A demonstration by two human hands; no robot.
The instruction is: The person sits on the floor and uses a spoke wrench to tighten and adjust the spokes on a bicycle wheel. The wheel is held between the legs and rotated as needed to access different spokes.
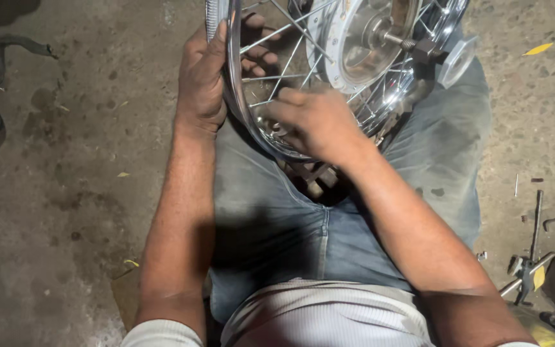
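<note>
A chrome spoked wheel rim [239, 109] with a metal hub [361, 38] and a threaded axle [401, 42] rests upright on my lap, over blue jeans. My left hand [203, 80] grips the rim's left edge, fingers curled around it between the spokes. My right hand [313, 122] reaches inside the rim near its lower part, fingers pinched at a spoke end; what it holds there is hidden by the hand.
I sit on a stained concrete floor [65, 193]. A black rubber tube [1, 51] lies at the upper left. Metal tools, a cross wrench [528, 266] and a rod [537, 218] lie at the right. A yellow leaf [538, 48] lies at the upper right.
</note>
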